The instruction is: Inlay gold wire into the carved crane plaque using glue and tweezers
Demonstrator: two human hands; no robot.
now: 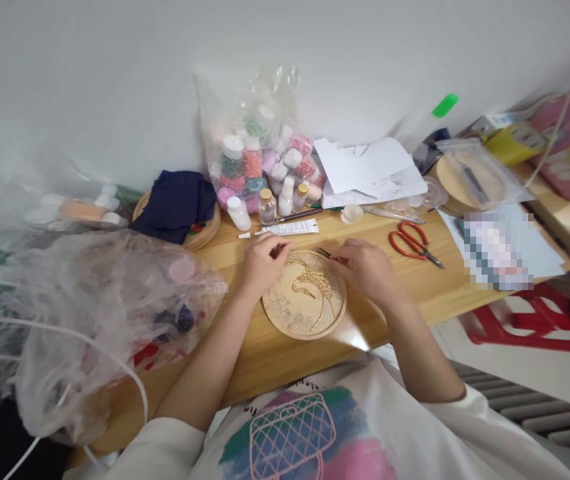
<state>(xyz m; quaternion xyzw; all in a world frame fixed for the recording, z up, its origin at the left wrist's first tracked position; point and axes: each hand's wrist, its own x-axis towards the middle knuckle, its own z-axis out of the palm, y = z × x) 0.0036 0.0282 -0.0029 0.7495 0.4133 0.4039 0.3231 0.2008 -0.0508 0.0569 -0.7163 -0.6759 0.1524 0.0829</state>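
Observation:
A round wooden plaque [285,313] lies on the table before me, carrying a crane-like bird design [322,280] with gold lines on its upper part. My left hand [267,260] is at the plaque's upper left rim, thumb and fingers pinched together. Whatever it pinches is too small to make out. Across the plaque, at the upper right rim, my right hand [367,267] is closed in a pinch too, and its fingertips hide anything in them. Two thin dark tips [323,253] show beside the right fingers; whether that hand touches them I cannot tell.
Behind the hands lie a white tube [292,227] and several small bottles [267,207]. Red-handled pliers [415,243] rest to the right. Clear plastic bags [115,287] crowd the left, with a white cable [95,343] across them. Papers [375,170] lie against the wall.

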